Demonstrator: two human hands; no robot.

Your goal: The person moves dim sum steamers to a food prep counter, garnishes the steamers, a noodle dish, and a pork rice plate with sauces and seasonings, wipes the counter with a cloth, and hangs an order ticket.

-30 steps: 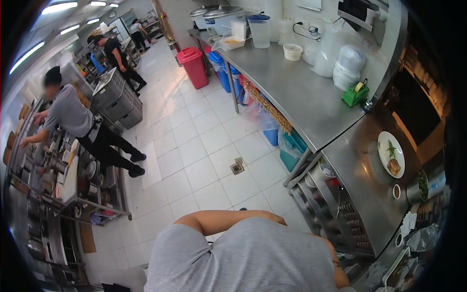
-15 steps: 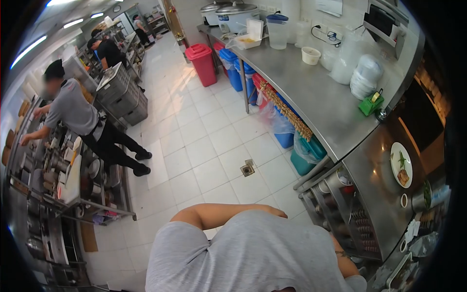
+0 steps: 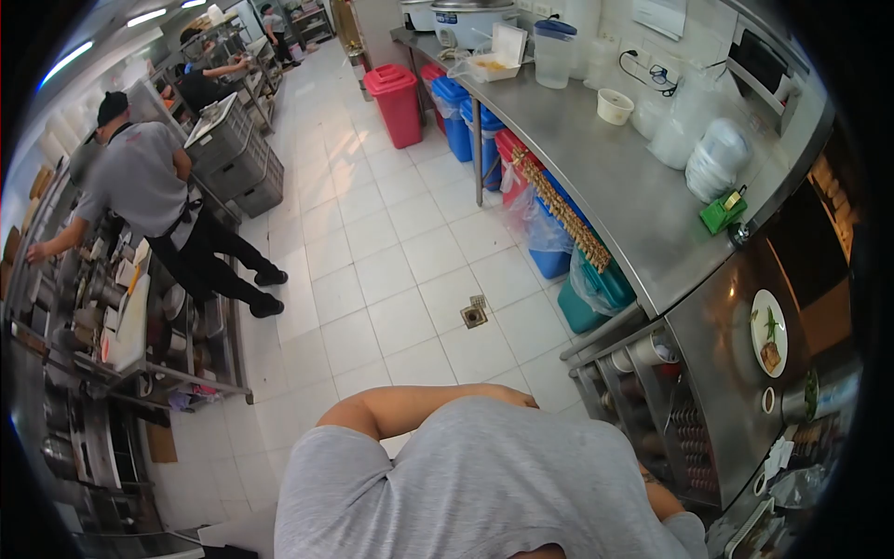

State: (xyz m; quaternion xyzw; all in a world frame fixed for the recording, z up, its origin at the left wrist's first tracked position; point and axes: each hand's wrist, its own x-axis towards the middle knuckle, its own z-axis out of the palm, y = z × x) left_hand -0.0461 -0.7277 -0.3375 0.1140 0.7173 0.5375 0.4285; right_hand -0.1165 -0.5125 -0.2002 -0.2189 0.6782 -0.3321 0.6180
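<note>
My left forearm crosses in front of my grey shirt, and part of my left hand (image 3: 515, 397) shows just past the shirt, over the tiled floor. Its fingers are hidden, so what it holds, if anything, cannot be seen. Of my right arm only a tattooed stretch shows at the lower right beside the shirt; the right hand is out of sight. Right of my body a white oval plate (image 3: 761, 321) with green vegetables and a browned piece of food lies on the steel counter, with a small sauce cup (image 3: 768, 400) below it.
A steel table (image 3: 596, 154) holds containers, a pitcher (image 3: 553, 58) and a green scale (image 3: 722, 212). Colored bins stand beneath it. A co-worker (image 3: 149, 182) stands at the left worktable near stacked grey crates (image 3: 237, 163); others work farther back. A drain (image 3: 473, 315) is in the floor.
The near co-worker has turned away and now shows one arm reaching left and the other bent. A farther worker has stretched out an arm. The view has shifted slightly; my left arm stays across my body.
</note>
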